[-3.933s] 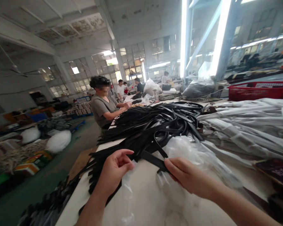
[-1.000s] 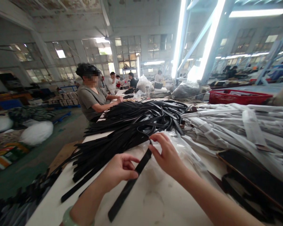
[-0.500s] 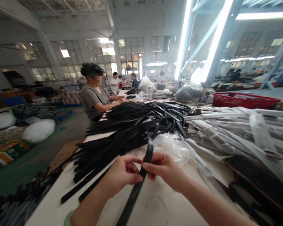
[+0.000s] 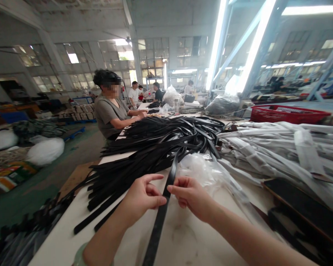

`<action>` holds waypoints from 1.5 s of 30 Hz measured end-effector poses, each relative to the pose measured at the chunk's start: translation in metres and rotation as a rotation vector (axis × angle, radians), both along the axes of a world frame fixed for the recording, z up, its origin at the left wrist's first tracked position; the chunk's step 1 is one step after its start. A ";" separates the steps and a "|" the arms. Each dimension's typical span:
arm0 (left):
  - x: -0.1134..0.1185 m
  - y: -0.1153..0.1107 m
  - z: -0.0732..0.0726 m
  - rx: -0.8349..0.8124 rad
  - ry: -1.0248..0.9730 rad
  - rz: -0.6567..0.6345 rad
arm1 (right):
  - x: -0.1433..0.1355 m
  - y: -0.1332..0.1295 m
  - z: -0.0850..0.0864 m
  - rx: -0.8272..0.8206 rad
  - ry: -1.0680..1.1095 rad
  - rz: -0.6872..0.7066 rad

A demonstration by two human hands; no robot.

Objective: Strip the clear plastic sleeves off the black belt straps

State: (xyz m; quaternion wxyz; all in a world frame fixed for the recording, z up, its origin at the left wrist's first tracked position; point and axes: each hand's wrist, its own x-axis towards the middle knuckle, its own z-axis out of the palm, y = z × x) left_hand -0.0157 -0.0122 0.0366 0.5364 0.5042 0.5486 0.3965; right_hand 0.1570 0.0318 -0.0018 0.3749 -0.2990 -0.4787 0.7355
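Note:
A long black strap (image 4: 158,225) runs from the pile of black straps (image 4: 144,151) toward the near edge of the white table (image 4: 199,236). On the strap's left side is my left hand (image 4: 143,197), its index finger stretched out and its thumb tip at the strap's edge; the fingers are apart. My right hand (image 4: 192,194) is on the strap's other side, thumb and index finger pinched together at its edge. Whether a small thing sits in that pinch is hidden. Crumpled clear plastic (image 4: 199,168) lies just beyond my right hand.
White-wrapped straps (image 4: 266,147) cover the table's right side, with a red basket (image 4: 288,114) behind. A dark flat board (image 4: 305,207) lies at the right. Across the pile at the left, a person (image 4: 111,107) works at the table. More straps hang at the lower left.
My left hand's index finger has stretched out and its grip on the strap has loosened. The strap has dropped lower and straightened. My right hand has shifted slightly, and the view has tilted a little.

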 end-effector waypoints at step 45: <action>0.001 0.002 -0.004 0.046 0.053 -0.175 | -0.002 -0.003 -0.003 -0.050 0.140 -0.024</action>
